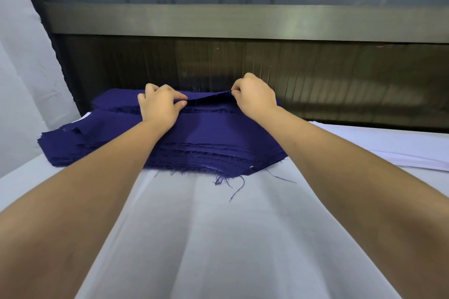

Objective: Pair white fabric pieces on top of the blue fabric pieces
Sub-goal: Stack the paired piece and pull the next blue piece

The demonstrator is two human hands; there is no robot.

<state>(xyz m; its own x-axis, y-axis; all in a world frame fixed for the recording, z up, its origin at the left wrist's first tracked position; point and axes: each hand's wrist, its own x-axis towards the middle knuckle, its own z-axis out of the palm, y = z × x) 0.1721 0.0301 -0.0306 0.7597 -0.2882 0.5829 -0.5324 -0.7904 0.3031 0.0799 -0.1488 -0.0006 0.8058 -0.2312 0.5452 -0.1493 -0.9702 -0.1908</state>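
A thick stack of dark blue fabric pieces lies across the far middle of the table, its frayed edges toward me. My left hand pinches the far edge of the top blue piece between thumb and forefinger. My right hand pinches the same edge further right, and the edge is lifted slightly off the stack between both hands. A pile of white fabric pieces lies flat at the right.
A white cloth covers the table in front of me, with loose blue threads near the stack. Behind the stack runs a dark wall panel under a window frame. A white wall stands at the left.
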